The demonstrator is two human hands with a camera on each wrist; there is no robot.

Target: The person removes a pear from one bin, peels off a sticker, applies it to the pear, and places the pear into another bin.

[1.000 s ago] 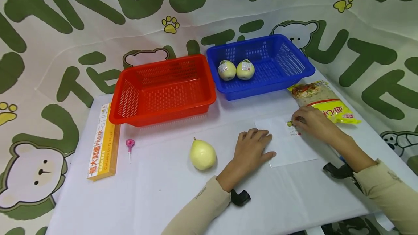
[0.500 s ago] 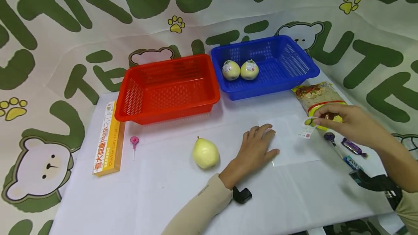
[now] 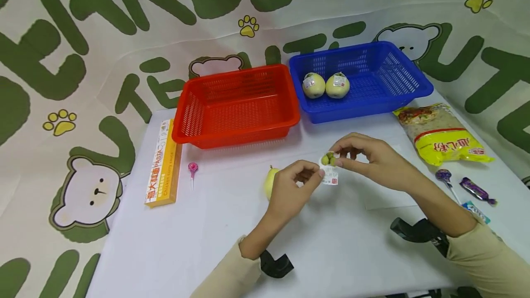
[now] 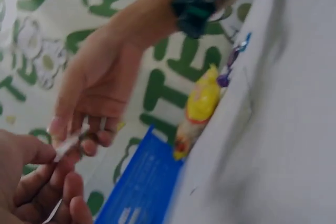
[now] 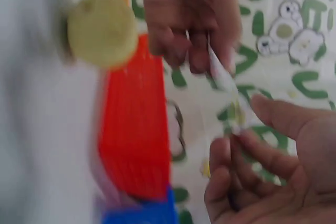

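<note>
Both hands pinch a small thin label sticker point(image 3: 330, 176) above the table. It is white with a picture of green fruit and a small red square. My left hand point(image 3: 293, 188) grips its left side between thumb and finger. From the other side my right hand point(image 3: 374, 160) pinches it near the green picture. In the left wrist view the label sticker point(image 4: 71, 142) appears edge-on and blurred between the two hands. A yellow-green pear point(image 3: 270, 182) lies on the table, partly hidden behind my left hand. Beneath the right forearm lies a pale flat sheet point(image 3: 387, 199).
A red basket point(image 3: 236, 133) and a blue basket point(image 3: 368, 108) with two labelled pears stand at the back. At left are a pasta box point(image 3: 162, 164) and a pink lollipop point(image 3: 192, 168). At right lie a yellow noodle bag point(image 3: 447, 139), a purple lollipop point(image 3: 444, 176) and wrapped sweets point(image 3: 476, 191).
My right hand has lifted the label sticker off the sheet and moved it left. My left hand has left the sheet's edge and now pinches the sticker too. The head view has shifted right.
</note>
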